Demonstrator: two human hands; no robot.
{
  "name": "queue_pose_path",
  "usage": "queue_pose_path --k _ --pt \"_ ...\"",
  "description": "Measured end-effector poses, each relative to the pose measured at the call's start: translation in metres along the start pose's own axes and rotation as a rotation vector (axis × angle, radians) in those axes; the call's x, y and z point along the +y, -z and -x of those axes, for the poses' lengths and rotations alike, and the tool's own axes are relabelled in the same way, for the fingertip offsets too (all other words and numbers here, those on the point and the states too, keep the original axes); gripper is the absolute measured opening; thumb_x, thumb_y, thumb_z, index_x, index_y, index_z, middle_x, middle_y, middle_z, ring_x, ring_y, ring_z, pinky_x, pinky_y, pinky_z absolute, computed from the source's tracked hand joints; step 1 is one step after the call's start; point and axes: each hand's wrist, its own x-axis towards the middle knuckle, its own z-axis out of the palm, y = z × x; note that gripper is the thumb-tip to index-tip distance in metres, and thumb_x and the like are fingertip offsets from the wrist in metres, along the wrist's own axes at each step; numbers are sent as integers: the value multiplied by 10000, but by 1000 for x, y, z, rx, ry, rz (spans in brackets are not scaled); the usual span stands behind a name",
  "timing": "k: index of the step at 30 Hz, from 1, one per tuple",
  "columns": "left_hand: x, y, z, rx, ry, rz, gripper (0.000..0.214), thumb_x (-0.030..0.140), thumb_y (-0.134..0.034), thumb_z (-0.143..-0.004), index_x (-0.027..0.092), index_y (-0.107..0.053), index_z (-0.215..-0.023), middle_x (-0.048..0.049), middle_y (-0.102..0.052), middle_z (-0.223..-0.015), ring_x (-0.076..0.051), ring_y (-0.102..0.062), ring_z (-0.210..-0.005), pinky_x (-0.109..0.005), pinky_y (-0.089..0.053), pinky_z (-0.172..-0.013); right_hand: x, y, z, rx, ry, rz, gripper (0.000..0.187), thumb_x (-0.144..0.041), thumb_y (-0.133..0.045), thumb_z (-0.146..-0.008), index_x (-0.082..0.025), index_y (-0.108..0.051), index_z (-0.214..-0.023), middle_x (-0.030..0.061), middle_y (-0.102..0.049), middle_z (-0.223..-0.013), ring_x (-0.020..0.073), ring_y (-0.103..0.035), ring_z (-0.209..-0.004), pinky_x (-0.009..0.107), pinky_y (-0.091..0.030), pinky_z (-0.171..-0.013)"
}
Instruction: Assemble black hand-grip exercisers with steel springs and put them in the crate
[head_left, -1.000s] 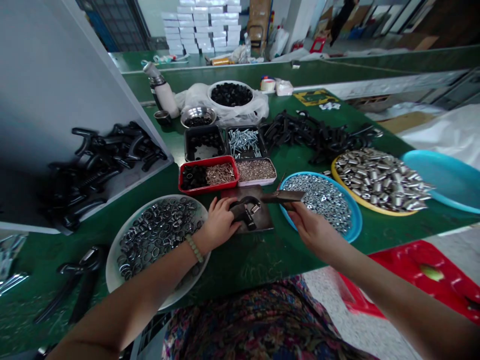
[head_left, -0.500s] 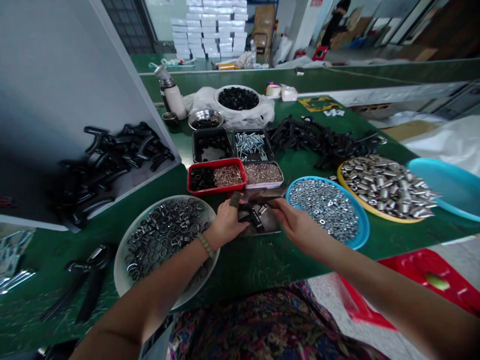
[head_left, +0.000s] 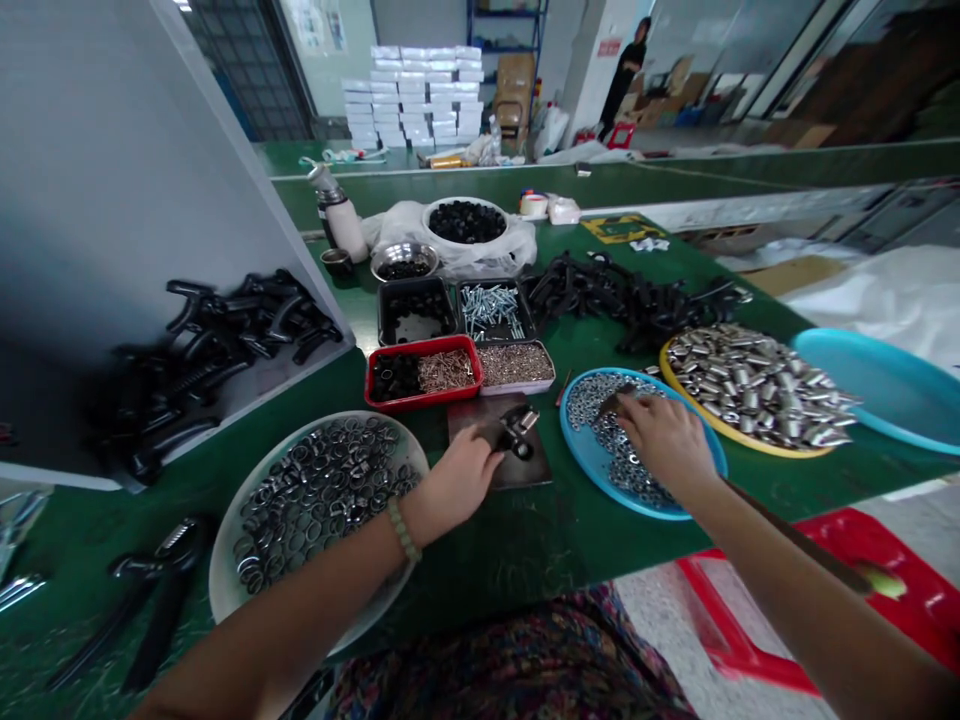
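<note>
My left hand [head_left: 459, 474] is closed around a black plastic handle part [head_left: 514, 436] with a shiny metal piece at its end. It holds this part just over a flat metal plate [head_left: 534, 466] on the green table. My right hand [head_left: 670, 440] reaches down into a blue basin [head_left: 592, 477] of small silver nuts or washers [head_left: 628, 470]. Its fingers are bent together at the pieces, a dark cover on one fingertip; anything pinched there is too small to make out. A white basin [head_left: 225, 560] of metal rings [head_left: 322, 490] stands beside my left forearm.
Behind the plate are a red tray [head_left: 424, 402] of black parts and copper-coloured pins, and a tray of screws [head_left: 491, 308]. Metal cylinders [head_left: 750, 385] fill a yellow basin at right. Black handles lie in a pile [head_left: 622, 295]. A hand gripper [head_left: 150, 590] rests at left.
My right hand has moved from the black part over the plate to the blue basin at right. My left hand keeps hold of the part. The view has tilted up slightly.
</note>
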Motion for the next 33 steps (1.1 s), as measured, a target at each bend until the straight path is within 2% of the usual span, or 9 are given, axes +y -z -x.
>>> queue_pose_path --k 2,4,7,10,14,17,19,28,33 --pt "6 4 -5 -60 156 140 291 287 -361 -965 132 -606 -994 -89 -662 -938 -181 -624 -844 -288 -488 -779 -20 7 -35 42 91 -104 374 -379 -418 -948 -185 -632 -1185 142 -649 -1059 289 -552 -1001 404 -416 -832" --pt "6 5 -6 -108 258 97 284 282 -382 -957 135 -619 -909 -78 -665 -855 -179 -631 -763 -280 -483 -709 -49 13 -75 -56 204 -186 345 -349 -416 -955 -183 -646 -1150 122 -663 -1040 250 -558 -979 355 -407 -827" --pt "-1 12 -5 -106 191 -203 251 297 -477 -916 136 -648 -829 -113 -658 -917 -217 -629 -841 -315 -470 -765 -91 13 -124 -141 296 -153 281 -308 -463 -929 -163 -665 -1061 137 -653 -1053 269 -540 -1019 345 -394 -795" --pt "-7 27 -28 -44 85 -409 311 376 -492 -908 139 -667 -809 -121 -656 -921 -231 -612 -871 -337 -460 -806 -112 3 -147 -149 331 -164 229 -237 -475 -910 -133 -666 -982 154 -653 -1040 271 -537 -1024 346 -384 -797" --pt "-7 39 -104 148 25 -514 291 323 -445 -932 145 -675 -928 -115 -654 -1039 -254 -551 -1033 -372 -423 -870 -112 -9 -152 -150 335 -200 204 -197 -472 -893 -137 -657 -956 145 -664 -1018 268 -546 -1003 345 -382 -793" --pt "-8 31 -153 115 19 -537 246 250 -455 -919 142 -676 -928 -114 -661 -1033 -274 -528 -1070 -424 -389 -897 -103 -13 -153 -156 303 -233 196 -200 -483 -881 -147 -656 -957 132 -676 -1004 251 -565 -965 324 -389 -786" --pt "-10 24 -167 98 19 -521 229 231 -464 -911 140 -672 -935 -113 -667 -1015 -268 -539 -1052 -434 -376 -905 -97 -15 -152 -160 277 -269 194 -198 -490 -873 -151 -652 -967 115 -687 -974 224 -582 -921 300 -393 -781" --pt "-7 27 -165 175 65 -409 240 207 -449 -902 130 -646 -1016 -123 -666 -1033 -251 -587 -1033 -389 -408 -897 -89 -19 -144 -102 283 -480 188 -163 -490 -865 -132 -656 -947 103 -684 -923 199 -601 -887 278 -421 -791" --pt "-6 40 -122 201 74 -71 228 245 -486 -884 134 -652 -995 -93 -702 -948 -201 -642 -908 -299 -466 -828 -96 -5 -111 -63 365 -618 165 -195 -501 -897 -160 -658 -936 75 -686 -932 178 -609 -909 283 -443 -832"
